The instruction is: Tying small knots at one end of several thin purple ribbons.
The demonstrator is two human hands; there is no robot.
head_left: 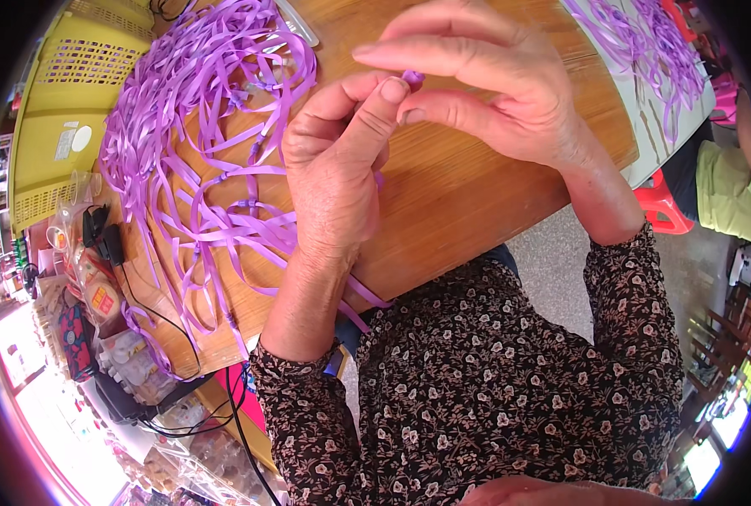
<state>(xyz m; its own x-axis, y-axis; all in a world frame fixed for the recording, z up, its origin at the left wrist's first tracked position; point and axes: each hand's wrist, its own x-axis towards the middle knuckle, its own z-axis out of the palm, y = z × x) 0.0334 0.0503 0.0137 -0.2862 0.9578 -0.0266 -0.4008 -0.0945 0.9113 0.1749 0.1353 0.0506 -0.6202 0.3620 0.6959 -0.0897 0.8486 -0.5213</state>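
My left hand point(333, 173) is raised over the table, its thumb and forefinger pinched on a purple ribbon. The ribbon's bunched end point(413, 78) pokes out past the fingertips. Purple strands point(363, 291) show below that wrist at the table edge; whether they belong to the held ribbon I cannot tell. Just right of the bunched end, my right hand point(510, 93) hovers with thumb and fingers apart, holding nothing visible. To the left lies a large tangled heap of purple ribbons point(169, 118), with darker purple knots or joints along some strands.
A yellow perforated basket point(76, 110) stands left of the heap on the wooden table point(468, 207). Black cables point(164, 316) and bagged goods point(126, 358) crowd the left edge. More purple ribbons point(645, 51) lie on a white table at right, near a red stool point(664, 207) and another person point(730, 181).
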